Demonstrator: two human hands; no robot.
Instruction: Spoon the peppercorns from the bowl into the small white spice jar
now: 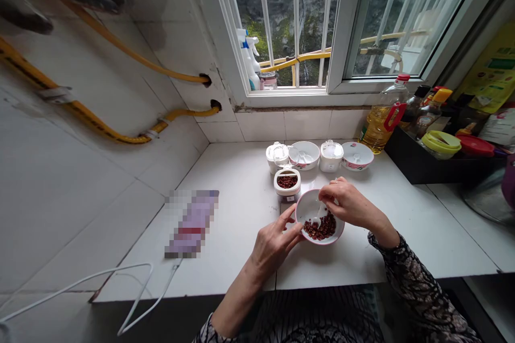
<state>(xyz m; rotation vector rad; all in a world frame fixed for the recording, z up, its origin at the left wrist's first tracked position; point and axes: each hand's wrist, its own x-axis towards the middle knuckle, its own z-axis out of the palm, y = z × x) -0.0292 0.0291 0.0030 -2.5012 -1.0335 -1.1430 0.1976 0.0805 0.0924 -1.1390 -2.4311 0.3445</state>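
My left hand [276, 238] grips the left rim of a white bowl [304, 209] with a pink edge, thumb near the inside and fingers around the outside. Inside the bowl lie small reddish-brown grains [326, 229] that look like Sichuan peppercorns. Between the closed fingers of my right hand [348, 204] is the handle of a small white spoon [316, 221], its head down among the grains. Just behind the bowl stands a white lidded jar [288, 193] with its lid up, filled with similar grains.
Behind stand two more white jars [277, 156] [331, 156] and two floral bowls [304, 155] [358, 156]. An oil bottle [376, 123] and a black box [418, 163] of condiments are at right. A pixelated phone-like object [193, 225] with a white cable [161, 292] lies left.
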